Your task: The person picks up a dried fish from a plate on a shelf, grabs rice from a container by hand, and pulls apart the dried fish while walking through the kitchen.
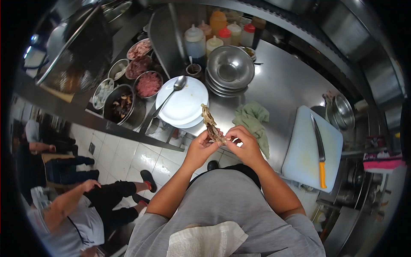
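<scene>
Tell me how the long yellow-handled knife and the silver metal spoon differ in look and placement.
The long yellow-handled knife lies wholly on the pale cutting board; the silver metal spoon rests on a round white plate, its handle past the rim. The knife has a long blade, the spoon a rounded bowl. Both lie untouched.

No readable text here, folks: the squeeze bottles point(195, 40) at the top centre show no lettering that can be made out, and the pink package point(383, 161) at the right edge is too small and blurred to read.
</scene>
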A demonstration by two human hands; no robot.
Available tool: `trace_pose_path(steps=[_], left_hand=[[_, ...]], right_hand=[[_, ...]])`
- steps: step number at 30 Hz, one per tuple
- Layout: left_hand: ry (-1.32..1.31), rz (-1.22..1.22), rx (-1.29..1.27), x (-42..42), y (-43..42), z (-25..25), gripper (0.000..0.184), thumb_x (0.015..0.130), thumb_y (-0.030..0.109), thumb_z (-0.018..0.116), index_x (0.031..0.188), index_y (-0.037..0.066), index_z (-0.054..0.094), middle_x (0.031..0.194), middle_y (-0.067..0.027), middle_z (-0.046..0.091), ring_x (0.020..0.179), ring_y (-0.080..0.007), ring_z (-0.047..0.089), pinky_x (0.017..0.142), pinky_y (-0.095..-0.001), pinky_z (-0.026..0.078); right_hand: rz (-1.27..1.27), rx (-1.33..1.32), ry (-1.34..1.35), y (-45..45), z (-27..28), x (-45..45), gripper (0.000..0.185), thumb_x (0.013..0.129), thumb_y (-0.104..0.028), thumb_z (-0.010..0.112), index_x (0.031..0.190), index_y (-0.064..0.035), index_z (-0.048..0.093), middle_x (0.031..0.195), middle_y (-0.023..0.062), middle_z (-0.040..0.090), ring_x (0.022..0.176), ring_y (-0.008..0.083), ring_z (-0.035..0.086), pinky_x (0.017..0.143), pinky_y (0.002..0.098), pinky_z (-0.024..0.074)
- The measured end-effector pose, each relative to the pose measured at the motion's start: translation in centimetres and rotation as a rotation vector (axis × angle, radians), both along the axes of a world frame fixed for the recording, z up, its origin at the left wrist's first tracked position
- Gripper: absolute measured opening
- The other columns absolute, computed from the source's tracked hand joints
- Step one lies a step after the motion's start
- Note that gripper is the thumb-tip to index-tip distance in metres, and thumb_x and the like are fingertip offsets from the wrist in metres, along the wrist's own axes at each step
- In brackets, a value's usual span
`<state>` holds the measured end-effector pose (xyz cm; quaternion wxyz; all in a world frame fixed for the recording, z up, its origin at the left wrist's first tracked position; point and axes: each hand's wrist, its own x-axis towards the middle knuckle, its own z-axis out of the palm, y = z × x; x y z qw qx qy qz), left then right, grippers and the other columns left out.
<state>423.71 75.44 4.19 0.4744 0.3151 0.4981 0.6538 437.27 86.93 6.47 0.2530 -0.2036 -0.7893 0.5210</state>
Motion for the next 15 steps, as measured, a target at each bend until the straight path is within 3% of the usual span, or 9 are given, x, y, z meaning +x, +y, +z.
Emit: trace_pose_path(steps=[9, 15], left_hand=[[-0.047, 0.282, 0.057, 3.3, -2.3, 1.1, 0.036, 0.082, -0.001, 0.058, 0.116, -0.001, 0.047, 0.111, -0.007, 0.054, 0.105, -0.0141, 0.051, 0.092, -0.0298, 0.04], [0.213, 0.357, -0.005, 7.7, -2.3, 1.7, 0.036, 0.082, -0.002, 0.057, 0.116, -0.001, 0.048, 0.11, -0.0059, 0.054, 0.103, -0.013, 0.052, 0.091, -0.0287, 0.04]], right_hand=[[0.221, -0.165, -0.041, 1.6, -0.3, 1.7, 0.015, 0.08, -0.004, 0.058, 0.094, -0.0036, 0.058, 0.095, 0.0039, 0.06, 0.084, 0.0123, 0.057, 0.075, 0.026, 0.0471], [0.4, -0.204, -0.044, 3.1, -0.2, 4.5, 0.014, 0.083, -0.007, 0.057, 0.096, -0.0023, 0.058, 0.097, 0.0043, 0.06, 0.088, 0.0113, 0.056, 0.078, 0.0261, 0.0447]])
